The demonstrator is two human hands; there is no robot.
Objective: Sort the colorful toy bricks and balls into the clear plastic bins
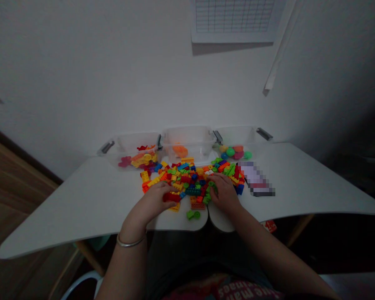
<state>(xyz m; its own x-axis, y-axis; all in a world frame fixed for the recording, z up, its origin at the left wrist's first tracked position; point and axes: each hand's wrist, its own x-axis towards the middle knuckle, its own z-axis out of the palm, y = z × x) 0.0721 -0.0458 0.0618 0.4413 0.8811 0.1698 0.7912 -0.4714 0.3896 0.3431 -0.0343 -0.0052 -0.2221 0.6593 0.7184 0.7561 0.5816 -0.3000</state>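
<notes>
Currently, the person's left hand (pixel 151 201) is curling around a long red plastic brick (pixel 171 197), with its fingers closed over the piece, so it is gripping the brick at the near edge of the pile. The right hand (pixel 225 192) is pressing into the other side of the pile, its fingers bending down beside some lime-green plastic bricks (pixel 210 188); whether those fingers are holding anything, the view does not settle. A thin silver bangle (pixel 131 242) is circling the left wrist.

Between the hands, a large heap of multicoloured plastic building bricks (pixel 187 179) is spreading across a curved white table (pixel 81 200), and most of the pieces in view are lying there loose. Only smaller lots are sitting in the three clear plastic bins (pixel 187 139) lined up along the far edge. The left bin holds red and yellow pieces, the middle one an orange lump, and the right one rounded pieces in green, pink, blue and yellow. Two joined green plastic wheels (pixel 193 215) are lying apart from the heap, near the table's front edge. To the right, a pixelated flat object (pixel 256 179) is lying just beside the heap, too blurred to identify.
</notes>
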